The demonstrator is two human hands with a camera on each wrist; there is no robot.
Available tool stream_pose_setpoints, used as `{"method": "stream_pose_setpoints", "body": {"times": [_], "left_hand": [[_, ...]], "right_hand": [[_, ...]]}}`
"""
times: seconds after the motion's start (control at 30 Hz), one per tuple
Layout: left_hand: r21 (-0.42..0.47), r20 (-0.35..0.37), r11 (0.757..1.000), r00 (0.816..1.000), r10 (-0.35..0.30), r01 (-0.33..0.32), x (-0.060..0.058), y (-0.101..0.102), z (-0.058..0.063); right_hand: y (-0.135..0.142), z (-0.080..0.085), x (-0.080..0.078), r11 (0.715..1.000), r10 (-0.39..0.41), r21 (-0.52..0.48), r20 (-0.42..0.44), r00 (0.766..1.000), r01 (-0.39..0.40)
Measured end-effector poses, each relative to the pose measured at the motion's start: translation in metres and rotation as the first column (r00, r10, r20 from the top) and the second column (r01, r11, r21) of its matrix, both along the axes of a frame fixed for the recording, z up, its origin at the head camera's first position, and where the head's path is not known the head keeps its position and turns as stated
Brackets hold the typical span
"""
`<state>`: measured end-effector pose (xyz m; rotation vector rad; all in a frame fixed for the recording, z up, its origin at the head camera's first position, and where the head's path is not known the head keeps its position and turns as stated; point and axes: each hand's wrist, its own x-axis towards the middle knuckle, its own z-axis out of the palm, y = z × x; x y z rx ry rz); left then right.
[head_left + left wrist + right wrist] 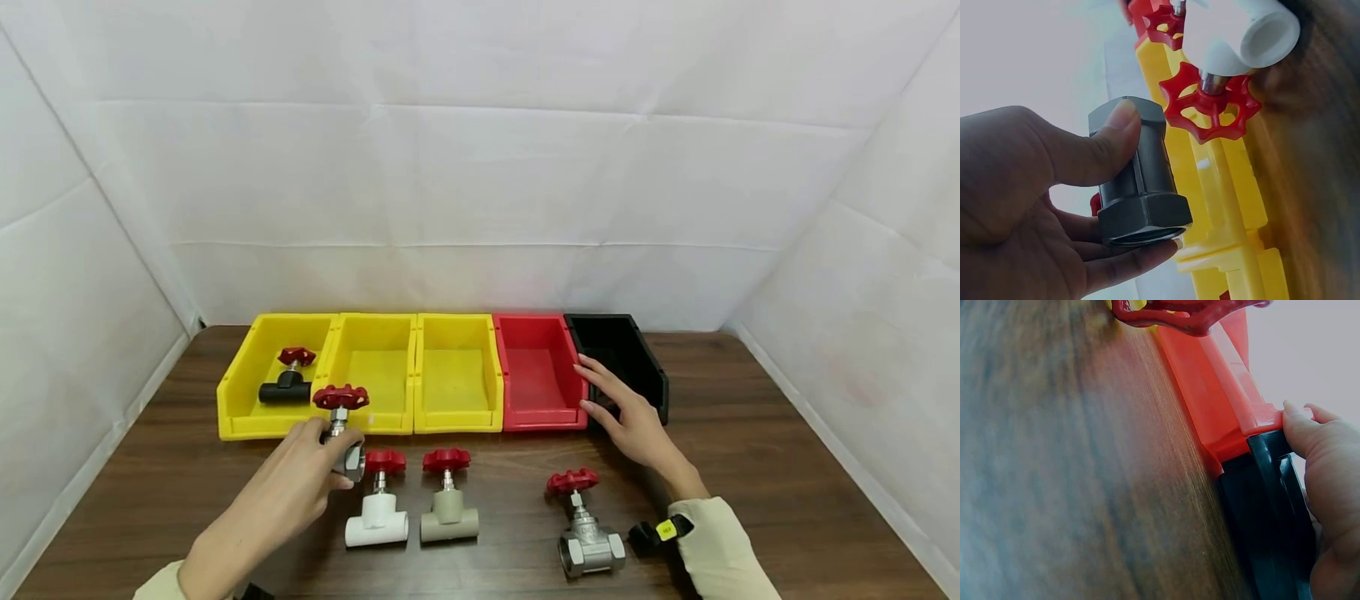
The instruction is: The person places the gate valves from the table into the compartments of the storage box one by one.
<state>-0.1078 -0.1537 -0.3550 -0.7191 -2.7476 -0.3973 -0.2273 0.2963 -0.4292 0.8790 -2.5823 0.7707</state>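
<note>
My left hand [300, 471] grips a metal gate valve [348, 458] with a red handwheel, held up in front of the left yellow bins. In the left wrist view the thumb lies along the body of the valve [1141, 181], with fingers beneath it. My right hand [630, 417] rests with extended fingers on the wall between the red bin [546, 419] and the black bin [658, 383]. Its thumb touches the red rim in the right wrist view. A white valve [377, 527], a grey-beige valve [450, 523] and another metal valve [591, 550] stand upright on the table, handwheels up.
A black valve [287, 390] with a red handwheel sits inside the leftmost yellow bin [238, 427]. Two more yellow bins, the middle one [371, 423] and the right one [457, 422], complete the row toward the red bin. White sheeting [480, 183] encloses the wooden table [787, 467].
</note>
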Motion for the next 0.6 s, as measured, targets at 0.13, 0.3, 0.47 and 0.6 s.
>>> {"method": "stream_pose_setpoints", "body": {"times": [0.13, 0.3, 0.47, 0.6], "left_hand": [[0.003, 0.004, 1.000, 1.000, -0.020, 0.020, -0.011, 0.006, 0.004], [0.013, 0.033, 1.000, 0.999, -0.011, 0.010, -0.025, 0.012, 0.009], [0.024, 0.040, 1.000, 0.999, -0.021, 0.020, -0.038, 0.015, 0.009], [0.011, 0.037, 1.000, 0.999, -0.026, 0.025, -0.047, 0.014, 0.007]], "right_hand": [[0.001, 0.001, 0.002, 1.000, -0.014, 0.001, -0.020, 1.000, 0.014], [0.001, 0.003, 0.002, 1.000, -0.008, 0.004, -0.026, 1.000, 0.008], [-0.001, 0.002, 0.001, 1.000, -0.005, -0.004, -0.009, 1.000, 0.005], [-0.003, 0.001, 0.001, 1.000, 0.000, -0.008, -0.005, 1.000, 0.000]]}}
